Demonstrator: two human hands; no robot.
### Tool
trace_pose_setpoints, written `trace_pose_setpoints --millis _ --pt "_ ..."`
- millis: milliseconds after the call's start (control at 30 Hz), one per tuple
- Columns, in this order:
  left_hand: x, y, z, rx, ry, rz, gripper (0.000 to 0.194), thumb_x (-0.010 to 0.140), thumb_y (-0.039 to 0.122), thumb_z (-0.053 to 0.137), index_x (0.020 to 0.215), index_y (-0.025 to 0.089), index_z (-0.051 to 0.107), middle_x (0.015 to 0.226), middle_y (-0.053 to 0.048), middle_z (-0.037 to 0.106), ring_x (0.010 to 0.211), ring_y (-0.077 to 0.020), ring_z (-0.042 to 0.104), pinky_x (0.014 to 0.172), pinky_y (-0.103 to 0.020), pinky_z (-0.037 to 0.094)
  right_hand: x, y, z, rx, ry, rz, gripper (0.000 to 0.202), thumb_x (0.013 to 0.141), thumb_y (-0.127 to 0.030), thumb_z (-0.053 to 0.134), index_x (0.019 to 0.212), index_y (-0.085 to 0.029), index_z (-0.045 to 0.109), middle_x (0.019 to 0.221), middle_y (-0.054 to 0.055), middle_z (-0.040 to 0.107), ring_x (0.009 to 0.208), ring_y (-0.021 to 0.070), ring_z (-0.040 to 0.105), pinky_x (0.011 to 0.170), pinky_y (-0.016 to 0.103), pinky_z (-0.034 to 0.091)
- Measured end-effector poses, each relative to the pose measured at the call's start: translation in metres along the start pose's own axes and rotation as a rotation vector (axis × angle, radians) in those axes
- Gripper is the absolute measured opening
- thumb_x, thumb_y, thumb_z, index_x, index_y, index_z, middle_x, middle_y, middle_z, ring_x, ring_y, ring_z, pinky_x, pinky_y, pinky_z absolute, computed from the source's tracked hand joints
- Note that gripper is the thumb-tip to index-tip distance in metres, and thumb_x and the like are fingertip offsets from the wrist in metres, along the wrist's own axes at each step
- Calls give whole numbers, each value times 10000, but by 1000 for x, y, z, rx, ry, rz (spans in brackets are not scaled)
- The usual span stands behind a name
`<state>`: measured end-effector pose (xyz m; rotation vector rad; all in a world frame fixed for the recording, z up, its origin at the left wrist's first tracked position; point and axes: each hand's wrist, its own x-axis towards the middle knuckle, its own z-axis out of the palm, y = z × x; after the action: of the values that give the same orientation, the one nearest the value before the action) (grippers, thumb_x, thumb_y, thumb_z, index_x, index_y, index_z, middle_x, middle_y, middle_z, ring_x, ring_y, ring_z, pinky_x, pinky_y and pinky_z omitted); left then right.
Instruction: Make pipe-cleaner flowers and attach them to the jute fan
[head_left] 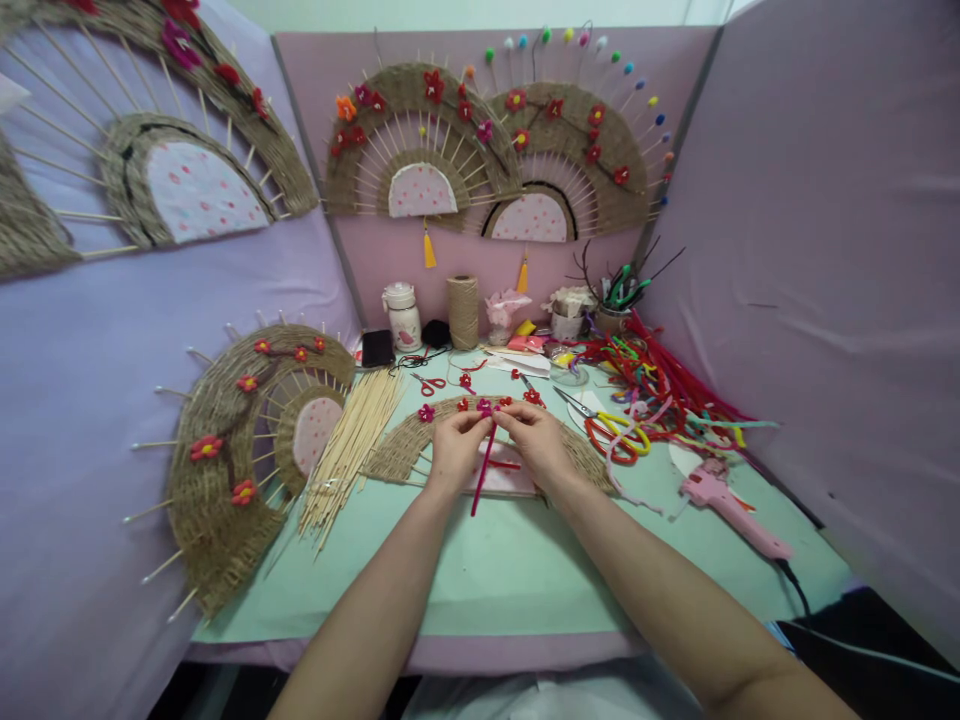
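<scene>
Both hands meet over a twine-wrapped fan (401, 437) lying on the table. A magenta pipe cleaner (484, 475) hangs down from between them, its top bent around the fingertips. My left hand (459, 445) pinches it from one side, and my right hand (534, 435) has its fingers closed on it from the other. A small magenta flower shape (485, 407) shows just at the fingertips. Along the fan's upper edge sit several red and magenta pipe-cleaner flowers, one magenta flower (426, 413) at the left. The fan's pale centre lies partly hidden under the hands.
Thin wooden sticks (356, 450) lie at left beside a standing fan (217, 470). To the right are scissors (619, 437), a heap of pipe cleaners (660, 380) and a pink glue gun (731, 510) with a cord. A twine spool (463, 312) and white bottle (403, 318) stand behind.
</scene>
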<state>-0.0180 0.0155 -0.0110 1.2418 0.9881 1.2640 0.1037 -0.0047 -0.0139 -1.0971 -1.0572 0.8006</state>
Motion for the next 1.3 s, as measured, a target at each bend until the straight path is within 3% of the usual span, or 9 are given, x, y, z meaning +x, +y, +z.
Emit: trace_pose_setpoints --millis 267,400,567,733,867,1033,1133,1200,1300 --pt "-10 8 12 -346 -22 -157 271 546 290 756 702 117 619 628 -25 633 578 -111 579 607 -247 459 -9 -8 7 -56 105 -118 140 636 -340 682 658 -202 677 776 12 519 732 145 508 657 276 409" --pt "-11 8 12 -246 -4 -113 235 602 293 708 702 123 580 536 15 572 471 -64 496 491 -188 374 -10 -6 9 -55 126 -89 144 636 -351 685 658 -210 671 816 26 540 798 162 519 704 285 409" --pt "-7 6 7 -126 4 -50 212 613 291 688 687 118 588 531 21 551 483 -69 486 485 -191 348 -4 -2 3 30 -39 89 218 649 -414 676 702 -203 659 741 17 600 696 150 508 648 272 399" --pt "-4 8 5 -332 -48 -147 260 558 279 735 695 104 600 563 18 546 449 -36 429 435 -173 277 3 -4 -5 107 -202 148 259 651 -413 687 785 -195 653 791 10 633 663 117 504 589 227 364" --pt "-4 9 4 -398 -95 -175 262 545 254 757 705 99 621 559 17 542 464 -34 443 437 -165 290 5 -8 -10 103 -225 184 248 645 -405 701 737 -182 646 715 -14 607 584 83 457 547 209 340" --pt "-6 14 5 -453 -138 -229 272 525 218 775 724 91 640 557 11 549 479 -34 464 451 -156 322 4 -11 -13 323 -341 464 267 585 -374 750 705 -180 612 675 -11 610 616 99 521 563 215 392" --pt "-11 18 7 -439 -261 -287 263 530 215 777 719 81 653 541 -1 557 470 -38 470 449 -157 338 3 -7 -11 421 -458 576 250 535 -287 776 685 -182 606 594 -20 599 578 102 534 596 245 427" --pt "-12 18 8 -429 -305 -315 261 539 221 775 723 77 659 539 -9 565 467 -40 476 449 -157 351 3 -5 -9 442 -465 587 243 506 -238 782 654 -179 598 525 -40 558 509 81 498 574 236 421" --pt "-11 16 9 -432 -196 -286 271 532 230 778 726 81 659 583 -18 590 484 -39 492 449 -151 362 5 -8 -10 414 -347 518 229 553 -286 767 676 -177 608 563 -30 570 528 76 499 542 210 399"
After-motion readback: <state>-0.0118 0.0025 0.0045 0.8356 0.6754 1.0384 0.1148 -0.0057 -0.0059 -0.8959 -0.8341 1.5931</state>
